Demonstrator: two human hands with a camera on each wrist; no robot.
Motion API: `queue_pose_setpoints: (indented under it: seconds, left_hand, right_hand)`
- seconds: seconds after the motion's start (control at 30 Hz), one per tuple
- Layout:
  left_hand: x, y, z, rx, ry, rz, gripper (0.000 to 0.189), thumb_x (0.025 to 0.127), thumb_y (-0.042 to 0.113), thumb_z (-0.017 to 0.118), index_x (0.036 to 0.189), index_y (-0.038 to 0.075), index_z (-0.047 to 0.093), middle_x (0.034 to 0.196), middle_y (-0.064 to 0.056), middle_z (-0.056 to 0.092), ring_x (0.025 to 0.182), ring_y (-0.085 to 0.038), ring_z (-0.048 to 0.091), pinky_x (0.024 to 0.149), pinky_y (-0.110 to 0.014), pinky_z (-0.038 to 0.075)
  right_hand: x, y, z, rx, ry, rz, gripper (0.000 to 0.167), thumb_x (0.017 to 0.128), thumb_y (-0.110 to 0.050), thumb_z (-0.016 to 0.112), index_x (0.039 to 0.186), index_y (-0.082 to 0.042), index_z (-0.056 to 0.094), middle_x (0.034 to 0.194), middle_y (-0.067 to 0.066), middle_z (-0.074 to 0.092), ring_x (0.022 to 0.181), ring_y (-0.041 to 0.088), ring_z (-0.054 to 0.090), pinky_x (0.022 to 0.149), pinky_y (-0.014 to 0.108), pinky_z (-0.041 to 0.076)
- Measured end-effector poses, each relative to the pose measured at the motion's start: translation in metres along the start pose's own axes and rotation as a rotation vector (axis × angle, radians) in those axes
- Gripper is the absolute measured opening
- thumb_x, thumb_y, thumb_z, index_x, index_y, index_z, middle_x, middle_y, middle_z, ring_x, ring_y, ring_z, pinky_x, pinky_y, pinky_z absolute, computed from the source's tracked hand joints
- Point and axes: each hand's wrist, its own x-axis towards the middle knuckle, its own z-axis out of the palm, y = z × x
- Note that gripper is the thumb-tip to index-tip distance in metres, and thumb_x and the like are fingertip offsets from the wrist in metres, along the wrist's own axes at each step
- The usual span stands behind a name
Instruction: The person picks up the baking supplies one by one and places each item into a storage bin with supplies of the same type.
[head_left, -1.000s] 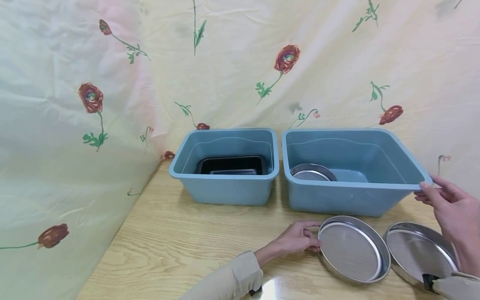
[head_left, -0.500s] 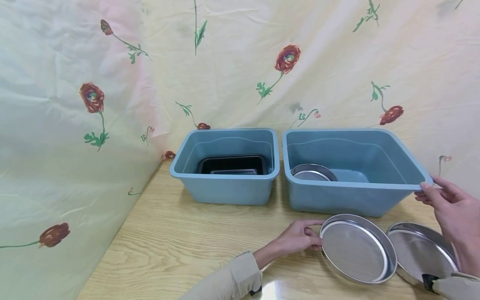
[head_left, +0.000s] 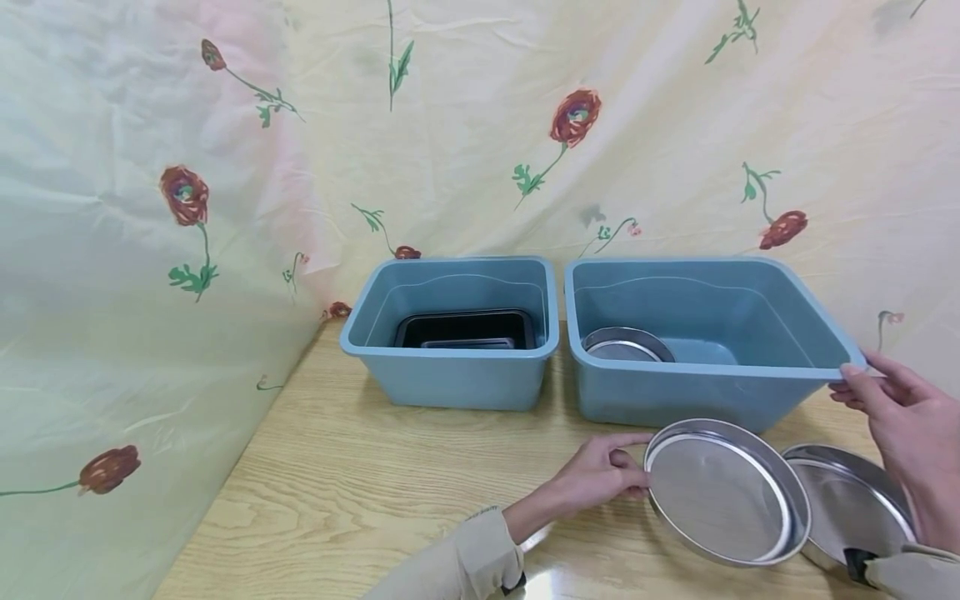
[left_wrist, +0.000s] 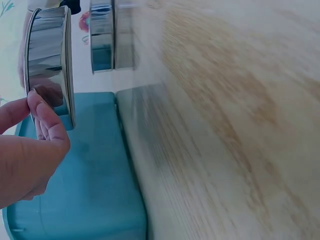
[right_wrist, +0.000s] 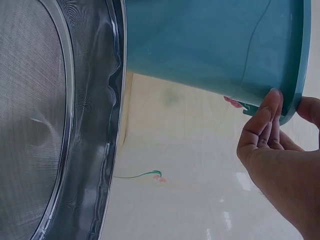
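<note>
My left hand pinches the left rim of a round metal sieve with fine mesh. In the left wrist view that sieve is raised off the table, its wall between thumb and fingers. A second round metal sieve lies to its right, partly covered by the held one and by my right forearm. My right hand grips the front right rim corner of the right blue bin. The right wrist view has the thumb on one side of this rim and fingers on the other.
Inside the right bin, a smaller round metal sieve lies at the left end. A left blue bin beside it contains black rectangular trays. Both bins stand on the wooden table before a flowered cloth.
The held sieve has risen and shifted right with my left hand, now overlapping more of the second sieve. My right hand stays on the bin rim.
</note>
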Motion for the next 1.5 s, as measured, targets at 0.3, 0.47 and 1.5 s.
queue_pose_setpoints:
  seconds: [0.3,0.47,1.5]
  left_hand:
    - [-0.003,0.008,0.002,-0.012,-0.008,0.008,0.054,0.092,-0.008,0.068,0.144,0.003,0.060,0.080,-0.008,0.074,0.066,-0.004,0.065,0.071,-0.023,0.059]
    - [-0.006,0.012,0.000,0.004,-0.005,0.009,0.055,0.092,-0.007,0.069,0.144,0.005,0.060,0.081,-0.008,0.074,0.067,-0.005,0.066,0.072,-0.024,0.060]
    - [-0.009,0.032,-0.012,-0.029,0.008,0.072,0.053,0.093,-0.004,0.069,0.144,0.005,0.059,0.085,-0.014,0.074,0.076,-0.018,0.072,0.076,-0.025,0.059]
  right_hand:
    - [-0.001,0.001,-0.002,0.057,-0.013,-0.025,0.044,0.105,-0.008,0.059,0.149,-0.017,0.056,0.080,-0.024,0.068,0.066,-0.007,0.064,0.064,0.005,0.047]
    - [-0.001,0.000,-0.001,0.053,-0.010,-0.016,0.045,0.105,-0.008,0.059,0.149,-0.016,0.056,0.080,-0.024,0.068,0.066,-0.007,0.064,0.064,0.006,0.047]
    - [-0.001,0.002,-0.002,0.057,0.003,-0.024,0.035,0.105,-0.011,0.062,0.137,-0.025,0.065,0.080,-0.025,0.069,0.064,-0.006,0.066,0.062,0.007,0.049]
